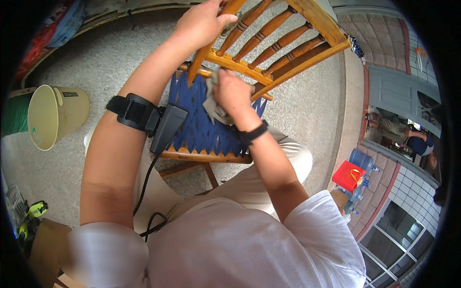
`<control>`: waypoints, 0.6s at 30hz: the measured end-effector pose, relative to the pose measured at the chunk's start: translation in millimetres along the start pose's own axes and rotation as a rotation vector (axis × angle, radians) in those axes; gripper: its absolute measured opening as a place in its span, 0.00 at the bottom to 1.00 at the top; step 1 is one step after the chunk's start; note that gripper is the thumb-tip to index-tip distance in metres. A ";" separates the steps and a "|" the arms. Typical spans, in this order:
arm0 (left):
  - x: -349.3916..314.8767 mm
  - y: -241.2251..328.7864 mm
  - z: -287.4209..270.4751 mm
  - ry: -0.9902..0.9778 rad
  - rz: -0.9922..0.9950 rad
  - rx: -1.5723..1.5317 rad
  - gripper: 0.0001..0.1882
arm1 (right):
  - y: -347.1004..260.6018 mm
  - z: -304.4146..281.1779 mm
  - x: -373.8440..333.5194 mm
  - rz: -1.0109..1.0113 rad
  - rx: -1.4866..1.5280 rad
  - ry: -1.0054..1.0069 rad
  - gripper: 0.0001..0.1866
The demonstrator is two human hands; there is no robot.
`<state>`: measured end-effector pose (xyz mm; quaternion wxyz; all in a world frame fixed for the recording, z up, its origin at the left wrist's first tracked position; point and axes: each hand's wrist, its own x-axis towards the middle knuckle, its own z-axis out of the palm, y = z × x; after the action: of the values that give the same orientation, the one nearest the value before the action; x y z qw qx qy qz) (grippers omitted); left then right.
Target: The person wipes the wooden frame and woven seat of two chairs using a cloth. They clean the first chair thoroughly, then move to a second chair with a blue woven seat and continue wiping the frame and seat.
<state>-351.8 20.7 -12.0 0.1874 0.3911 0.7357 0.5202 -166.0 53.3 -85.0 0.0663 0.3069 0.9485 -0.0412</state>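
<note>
A wooden chair with a slatted back of turned spindles (261, 34) stands in front of me, its seat woven from dark blue strips (189, 117). My left hand (201, 25) is closed around the left post of the chair back, near the top of the view; some of its fingers are hidden. Pressed at the rear of the seat, just below the lower back rail (240, 66), my right hand (234, 92) grips a greyish cloth (211, 104). The hand is slightly blurred, and the cloth hangs out on its left side over the blue strips.
To the left stands a cream-coloured bucket (60, 115) on the speckled floor. Yellow-green tools (37, 210) lie by a cardboard box at lower left. On the right are a red gift bag (348, 176) and blue water jugs (361, 159). Another person (418, 141) is visible in a doorway.
</note>
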 end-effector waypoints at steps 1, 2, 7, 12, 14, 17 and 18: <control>-2.5 -0.7 0.0 0.013 0.022 0.017 0.18 | -10.3 5.0 5.0 -0.076 0.082 0.030 0.10; -0.1 -0.6 0.3 -0.010 -0.020 0.007 0.18 | -18.2 8.2 8.9 -0.147 0.037 0.066 0.10; 2.4 -5.0 1.5 -0.012 0.017 -0.037 0.17 | -27.6 6.5 11.0 -0.189 0.091 0.105 0.12; 4.1 -5.8 0.0 -0.053 -0.023 -0.063 0.16 | 20.3 -15.4 -4.0 0.091 0.122 -0.174 0.16; 2.4 -5.6 0.1 -0.042 0.018 -0.131 0.16 | 41.9 -17.2 -12.4 0.239 0.042 -0.238 0.16; 2.3 -5.2 0.9 -0.060 -0.012 -0.179 0.16 | 56.3 -10.0 -25.3 0.251 -0.006 -0.167 0.21; 2.5 -5.1 1.0 -0.057 -0.007 -0.158 0.16 | 57.3 -6.9 -28.5 0.260 -0.025 -0.148 0.22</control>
<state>-354.7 22.4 -16.7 0.2405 0.3870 0.6882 0.5646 -110.2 84.0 -76.0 0.1448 0.4226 0.8936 -0.0430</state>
